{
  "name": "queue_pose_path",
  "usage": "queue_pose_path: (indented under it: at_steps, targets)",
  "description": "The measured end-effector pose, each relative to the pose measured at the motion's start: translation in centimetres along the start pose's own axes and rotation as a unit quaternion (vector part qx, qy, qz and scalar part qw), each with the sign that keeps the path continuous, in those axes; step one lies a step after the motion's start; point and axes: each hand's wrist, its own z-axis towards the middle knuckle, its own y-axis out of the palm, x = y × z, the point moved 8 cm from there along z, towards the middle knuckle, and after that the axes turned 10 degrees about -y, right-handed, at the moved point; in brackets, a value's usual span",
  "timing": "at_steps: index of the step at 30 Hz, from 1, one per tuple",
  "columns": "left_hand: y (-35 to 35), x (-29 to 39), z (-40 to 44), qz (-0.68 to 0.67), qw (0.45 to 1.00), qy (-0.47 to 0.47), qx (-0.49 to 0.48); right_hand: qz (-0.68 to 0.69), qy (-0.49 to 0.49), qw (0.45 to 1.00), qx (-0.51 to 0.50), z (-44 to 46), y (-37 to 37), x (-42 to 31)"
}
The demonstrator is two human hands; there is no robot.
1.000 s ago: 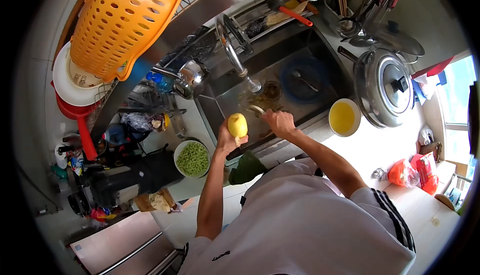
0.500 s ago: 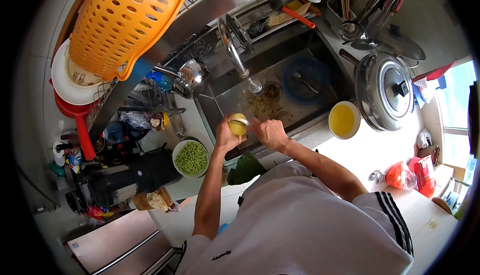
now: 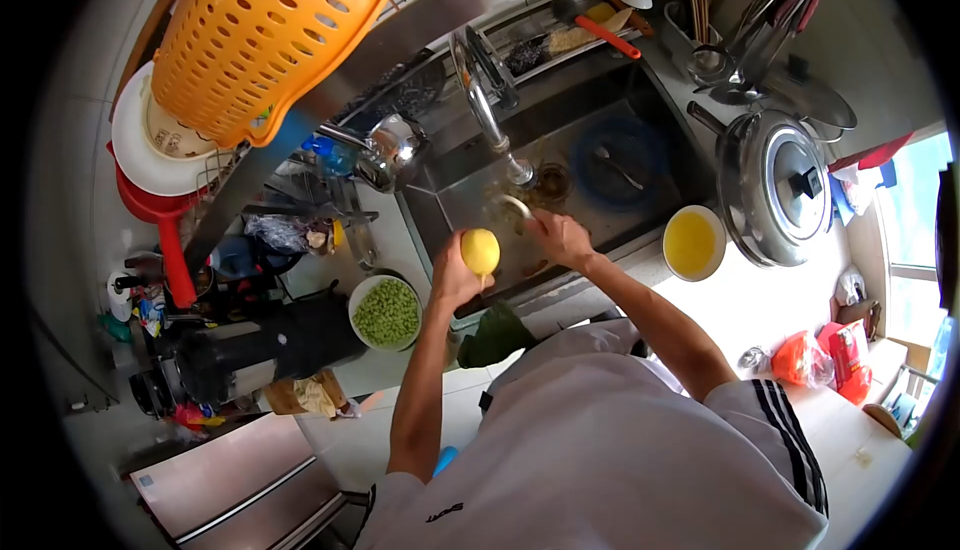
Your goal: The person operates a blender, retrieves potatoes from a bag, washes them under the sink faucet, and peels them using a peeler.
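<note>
My left hand (image 3: 456, 276), over the sink's near left edge, has its fingers wrapped round a peeled yellow potato (image 3: 480, 251). To the right of it, my right hand (image 3: 563, 240) is closed on a peeler (image 3: 517, 207), whose pale curved head is blurred and points up and left, apart from the potato. Below the hands is the steel sink (image 3: 655, 100), with brown peelings (image 3: 520, 190) scattered on its bottom. The faucet (image 3: 482, 100) reaches over it from the far side.
A blue basin (image 3: 592, 190) with a spoon (image 3: 622, 170) sits in the sink. At left stands a bowl of chopped green pieces (image 3: 386, 312); at right, a bowl of yellow liquid (image 3: 692, 243) beside a lidded pan (image 3: 775, 185). An orange colander (image 3: 270, 45) hangs over the upper left.
The peeler has come off the potato, as my right hand moved right and slightly up. The potato now shows uncovered in my left hand. The whole view has shifted slightly.
</note>
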Motion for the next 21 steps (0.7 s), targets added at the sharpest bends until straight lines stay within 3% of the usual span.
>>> queue_pose_path:
  at_steps: [2, 5, 7, 10, 12, 13, 16, 17, 21]
  targets:
    - [0.3, 1.8, -0.1, 0.012, 0.999, 0.037, -0.018, 0.229, -0.042, 0.972, 0.036, 0.4, 1.3, -1.8]
    - [-0.2, 3.5, 0.7, 0.039, 0.995, 0.079, -0.056, 0.419, 0.1, 0.902, -0.017, 0.8, 3.6, -1.9]
    - [-0.6, 1.5, 1.0, -0.163, 0.983, 0.066, -0.052, 0.536, 0.156, 0.829, -0.032, 0.3, 4.1, -2.4]
    - [0.2, -0.8, 1.5, -0.44, 0.894, 0.041, -0.073, 0.655, 0.192, 0.73, -0.038, -0.7, 5.3, -2.2]
    - [1.4, -2.0, 1.7, -0.552, 0.83, -0.013, -0.083, 0.647, 0.189, 0.738, -0.029, -1.0, 5.6, -2.2]
    - [1.9, -1.4, 1.7, -0.584, 0.805, 0.025, -0.102, 0.644, 0.186, 0.742, -0.025, -1.1, 5.9, -2.2]
    - [4.4, -2.8, 0.9, -0.763, 0.622, -0.149, -0.096, 0.353, 0.021, 0.935, -0.007, -1.2, 3.2, -4.3]
    - [4.4, -2.6, 1.2, -0.745, 0.639, -0.168, -0.089, 0.218, 0.001, 0.976, 0.01, -1.4, 2.1, -4.4]
    - [5.6, -2.2, 0.5, -0.756, 0.597, -0.2, -0.179, 0.049, -0.076, 0.992, 0.088, -2.1, 0.0, -5.4]
